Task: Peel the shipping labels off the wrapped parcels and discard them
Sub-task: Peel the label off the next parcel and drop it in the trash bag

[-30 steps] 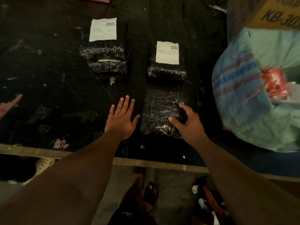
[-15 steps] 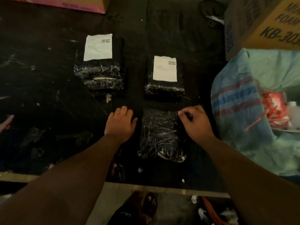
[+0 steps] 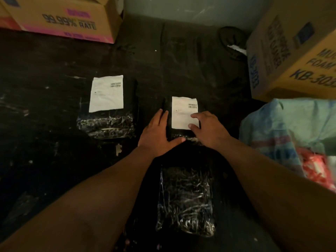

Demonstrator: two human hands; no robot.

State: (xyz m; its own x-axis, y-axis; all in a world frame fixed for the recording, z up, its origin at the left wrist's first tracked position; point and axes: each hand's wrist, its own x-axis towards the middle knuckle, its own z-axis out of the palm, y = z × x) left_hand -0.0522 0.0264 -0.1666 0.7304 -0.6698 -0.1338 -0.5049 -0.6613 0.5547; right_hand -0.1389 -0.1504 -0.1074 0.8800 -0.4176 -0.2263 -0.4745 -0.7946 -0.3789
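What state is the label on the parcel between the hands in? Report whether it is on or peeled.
On. The white label lies flat on the parcel; right hand fingertips touch it, no corner visibly lifted.

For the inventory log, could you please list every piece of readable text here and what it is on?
"99.99% RATE": left box.
"FOAM", "KB-303" (cut off): right box.
Left label and middle label: barcode print too small to read.
Other box print: blurred.

We take this for a packing or stockroom area: printed cardboard cartons [image 3: 61, 19] [image 3: 294, 51] stand along a bare wall [image 3: 181, 10], black-wrapped parcels [image 3: 185, 202] with white shipping labels [image 3: 107, 93] lie on a scuffed dark worktop [image 3: 45, 124], beside a woven sack [image 3: 283, 135].
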